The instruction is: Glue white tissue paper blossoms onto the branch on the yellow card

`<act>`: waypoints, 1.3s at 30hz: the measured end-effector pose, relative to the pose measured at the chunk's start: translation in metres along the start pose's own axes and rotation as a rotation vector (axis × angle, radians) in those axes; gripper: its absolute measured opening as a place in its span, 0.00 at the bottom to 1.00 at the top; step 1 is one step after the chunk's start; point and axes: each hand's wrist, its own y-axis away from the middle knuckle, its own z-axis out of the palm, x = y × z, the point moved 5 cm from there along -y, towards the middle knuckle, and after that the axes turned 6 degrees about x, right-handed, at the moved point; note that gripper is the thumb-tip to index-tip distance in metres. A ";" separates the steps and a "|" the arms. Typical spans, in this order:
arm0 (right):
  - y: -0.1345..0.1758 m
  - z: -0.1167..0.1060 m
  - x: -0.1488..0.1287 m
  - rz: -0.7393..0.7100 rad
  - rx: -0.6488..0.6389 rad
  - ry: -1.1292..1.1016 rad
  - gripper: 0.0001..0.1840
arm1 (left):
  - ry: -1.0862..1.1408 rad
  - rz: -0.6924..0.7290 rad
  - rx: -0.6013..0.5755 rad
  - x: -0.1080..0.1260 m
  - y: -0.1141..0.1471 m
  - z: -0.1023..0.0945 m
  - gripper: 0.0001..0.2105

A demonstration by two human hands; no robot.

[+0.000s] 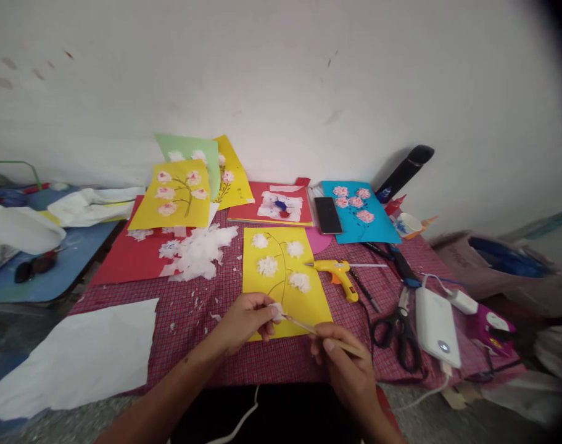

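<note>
At six o'clock on the worktop [266, 362], the left hand [248, 316] pinches a small white flower [277, 311] above a yellow card [257, 291]; the right hand [348, 356] curls closed around a slim brush [303, 325], its tip at the flower. The flower looks light, soft and easily torn, best pinched at its base; the brush, stiff, held mid-shaft. At two o'clock from the flower sits a small cup [406, 224], contents unclear; beyond, a bag [457, 259] holds something blue [507, 256].
</note>
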 end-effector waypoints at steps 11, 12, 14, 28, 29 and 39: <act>-0.029 0.045 -0.035 -0.595 -0.442 0.923 0.27 | -0.245 0.234 0.369 0.033 0.018 -0.076 0.13; -0.038 0.032 -0.038 -0.625 -0.341 0.999 0.27 | -0.284 0.250 0.357 0.031 0.018 -0.076 0.14; -0.061 -0.001 -0.047 -0.594 -0.078 1.146 0.22 | -0.366 0.284 0.342 0.026 0.016 -0.072 0.14; -0.121 -0.063 -0.039 0.024 0.191 1.512 0.17 | -0.619 0.373 0.345 0.016 0.017 -0.066 0.14; -0.116 -0.069 -0.043 0.014 0.240 1.399 0.17 | -0.622 0.378 0.342 0.017 0.017 -0.066 0.14; -0.039 -0.054 -0.041 0.219 -0.069 0.365 0.17 | -0.615 0.401 0.298 0.021 0.017 -0.062 0.12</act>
